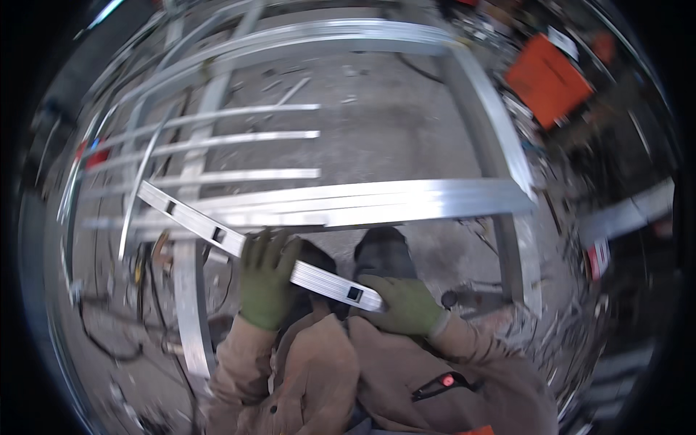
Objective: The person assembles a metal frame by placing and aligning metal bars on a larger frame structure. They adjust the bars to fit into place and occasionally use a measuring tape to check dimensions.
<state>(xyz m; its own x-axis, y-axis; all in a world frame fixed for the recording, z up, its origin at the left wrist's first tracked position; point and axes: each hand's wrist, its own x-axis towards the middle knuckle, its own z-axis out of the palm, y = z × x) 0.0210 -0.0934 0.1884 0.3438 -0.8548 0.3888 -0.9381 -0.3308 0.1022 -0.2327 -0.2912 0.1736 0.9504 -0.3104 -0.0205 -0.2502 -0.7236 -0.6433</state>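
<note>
A silver, ribbed metal rail with rectangular cut-outs (192, 220) slants across in front of my body, its left end farther away and its right end nearer. My left hand (268, 279), in a green work glove, is closed over the rail near its middle and covers that part. At the rail's near right end, my right hand (406, 304), gloved the same, grips it; its fingers are partly hidden. Just beyond the rail lie several long silver bars side by side (406, 199), resting across a metal frame (507, 145).
Several thin metal bars (268, 136) stretch in parallel on the left, over a broad lengthwise beam (190, 312). An orange panel (549, 80) stands at the far right. Metal offcuts and scraps litter the concrete floor (391, 109), and cables (109, 355) lie at the left.
</note>
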